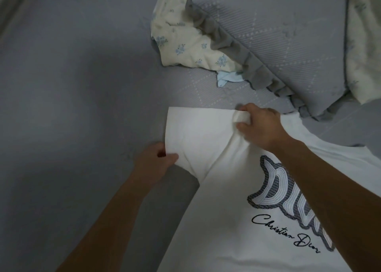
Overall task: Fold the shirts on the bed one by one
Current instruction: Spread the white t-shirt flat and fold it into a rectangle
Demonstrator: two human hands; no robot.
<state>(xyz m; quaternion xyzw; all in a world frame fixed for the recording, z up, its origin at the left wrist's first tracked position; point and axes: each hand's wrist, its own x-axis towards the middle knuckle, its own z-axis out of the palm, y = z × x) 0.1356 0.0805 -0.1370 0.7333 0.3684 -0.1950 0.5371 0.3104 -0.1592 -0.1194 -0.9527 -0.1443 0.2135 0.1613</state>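
Note:
A white T-shirt [226, 210] with a grey-and-white emblem and black script lettering lies front-up on the grey bed sheet [72, 106]. Its sleeve [195, 127] is spread out towards the left. My left hand [154, 162] pinches the sleeve's lower edge between thumb and fingers. My right hand [257, 125] grips a bunched fold of cloth at the sleeve's top, near the shoulder. My right forearm crosses over the emblem and hides part of it.
A grey pillow [288, 34] with a ruffled edge lies at the upper right. A cream blanket [185, 38] with blue flowers is bunched beside it. A scrap of light blue cloth [226, 78] pokes out under the pillow.

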